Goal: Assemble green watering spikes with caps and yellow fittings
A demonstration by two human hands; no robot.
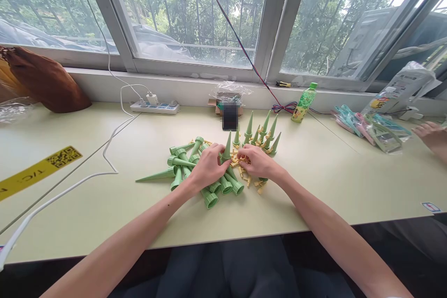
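left hand [206, 166] was closed round the lower part of one green spike [227, 145] — held upright between both hands, tip toward the ceiling, long axis near vertical, wide collar end hidden down among the fingers. right hand [257, 163] was just beside it on the right, fingers curled in toward the spike's base; the fingertips were hidden, so i could not tell whether it pinched anything or only touched. the spike sat nearer the left hand, which wrapped it, while the right met it from the side. small yellow fittings [248, 178] lay scattered under and around the right hand. to the left of the grip a heap of spikes [185, 163] lay flat on the table [104, 205] against the left hand, axes mixed, several open collars facing the person — one long spike [155, 176] pointed its tip out to the left. beyond the right hand stood a cluster of standing spikes [266, 131], tips up (each leaning a little). further back were a phone [229, 116], a green bottle [304, 102] and a power strip [154, 107]. another person's hand [433, 136] was at the far right edge, well apart.
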